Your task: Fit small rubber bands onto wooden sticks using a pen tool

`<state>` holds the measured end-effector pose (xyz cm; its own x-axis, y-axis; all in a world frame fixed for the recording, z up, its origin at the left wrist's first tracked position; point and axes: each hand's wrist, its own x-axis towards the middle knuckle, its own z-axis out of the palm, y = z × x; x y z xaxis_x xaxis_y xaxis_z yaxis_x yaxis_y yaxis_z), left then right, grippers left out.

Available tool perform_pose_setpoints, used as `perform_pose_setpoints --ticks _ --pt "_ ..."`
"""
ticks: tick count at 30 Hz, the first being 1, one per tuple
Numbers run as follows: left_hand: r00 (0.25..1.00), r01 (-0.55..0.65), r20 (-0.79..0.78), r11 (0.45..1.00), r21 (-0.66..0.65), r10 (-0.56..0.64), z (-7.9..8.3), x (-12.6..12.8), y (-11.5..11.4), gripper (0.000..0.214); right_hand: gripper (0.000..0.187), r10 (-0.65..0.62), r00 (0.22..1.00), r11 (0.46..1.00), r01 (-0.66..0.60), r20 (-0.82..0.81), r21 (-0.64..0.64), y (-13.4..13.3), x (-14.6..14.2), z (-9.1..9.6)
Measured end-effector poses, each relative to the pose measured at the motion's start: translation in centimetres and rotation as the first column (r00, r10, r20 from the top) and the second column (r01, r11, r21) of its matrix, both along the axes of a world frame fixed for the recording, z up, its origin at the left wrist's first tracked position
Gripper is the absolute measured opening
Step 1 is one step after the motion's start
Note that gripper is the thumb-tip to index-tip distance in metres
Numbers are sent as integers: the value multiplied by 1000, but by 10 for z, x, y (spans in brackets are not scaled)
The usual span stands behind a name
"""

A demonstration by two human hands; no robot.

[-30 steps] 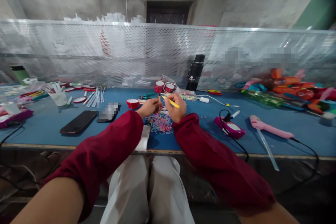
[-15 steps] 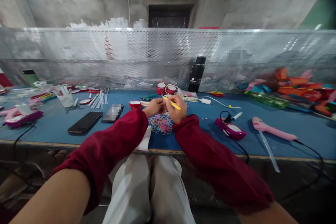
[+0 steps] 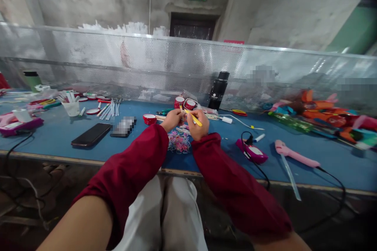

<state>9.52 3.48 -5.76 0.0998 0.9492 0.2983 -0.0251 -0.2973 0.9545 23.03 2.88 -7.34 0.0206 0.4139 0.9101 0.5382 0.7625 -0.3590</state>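
Over the blue table (image 3: 141, 153), my two hands work close together, fingertips nearly touching. My right hand (image 3: 199, 125) is closed around a slim yellow tool (image 3: 194, 119), its kind not clear, which slants across the fingers. My left hand (image 3: 173, 119) is pinched shut beside it; a small yellow piece shows at its fingertips, and what it grips is too small to make out. Just below the hands lies a heap of small coloured rubber bands (image 3: 178, 143). A red roll of tape (image 3: 149, 119) sits left of my left hand.
Two phones (image 3: 92, 135) lie to the left, near a white cup (image 3: 71, 108) of sticks. Behind stand more red rolls (image 3: 178, 102) and a black bottle (image 3: 219, 91). At right are a purple device (image 3: 255, 153), a pink glue gun (image 3: 297, 155) with cord, and colourful pieces (image 3: 326, 110).
The view has tilted and shifted slightly. Both hands stay together, the yellow tool still in my right hand. A white piece beneath my left forearm is now out of sight.
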Motion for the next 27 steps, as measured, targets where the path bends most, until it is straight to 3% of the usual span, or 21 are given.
perform_pose_setpoints --ticks 13,27 --pt "986 52 -158 998 29 -47 -7 -3 -7 16 13 -57 994 997 51 89 62 -2 3 2" --pt "983 50 -178 997 53 -40 -13 -3 -1 18 12 -87 986 995 80 142 54 2 4 1"
